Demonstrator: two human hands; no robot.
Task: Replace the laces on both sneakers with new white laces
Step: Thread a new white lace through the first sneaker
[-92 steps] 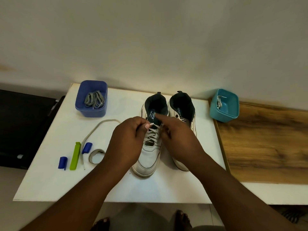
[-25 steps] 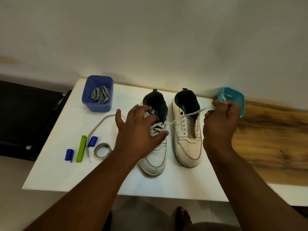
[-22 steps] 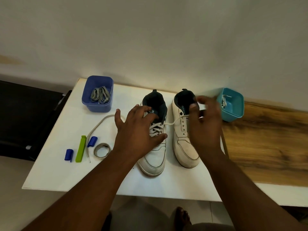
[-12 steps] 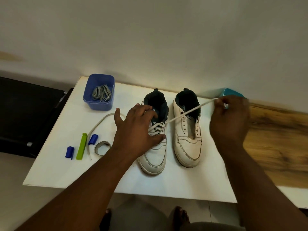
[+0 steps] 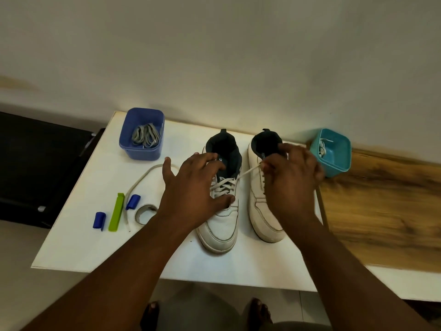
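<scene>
Head view: two white sneakers stand side by side on the white worktop (image 5: 71, 247), toes toward the person. The left sneaker (image 5: 220, 223) has a lace (image 5: 223, 186) crossed through its eyelets. The left hand (image 5: 193, 194) rests on it with fingers spread and nearly straight, thumb across the lacing, steadying the shoe rather than gripping it. The right hand (image 5: 290, 173) hovers over the right sneaker (image 5: 262, 211), its fingers curled to pinch the free end of that lace, which runs taut from the left shoe's upper eyelets. The right sneaker's eyelets look bare.

The blue tub (image 5: 142, 134) at the back left holds a greyish bundle of laces; the teal tub (image 5: 331, 151) at the back right holds a small whitish coil, too small to tell more. A loose lace (image 5: 140, 185) trails over the worktop left of the shoes, beside a green clip (image 5: 116, 212), two blue caps (image 5: 99, 220) and a tape roll (image 5: 144, 211).

Judging by this, the task is roughly midway. Whether the lace on the left shoe is being pulled out or threaded in cannot be told from this moment; either way the right shoe has yet to receive its new lace.
</scene>
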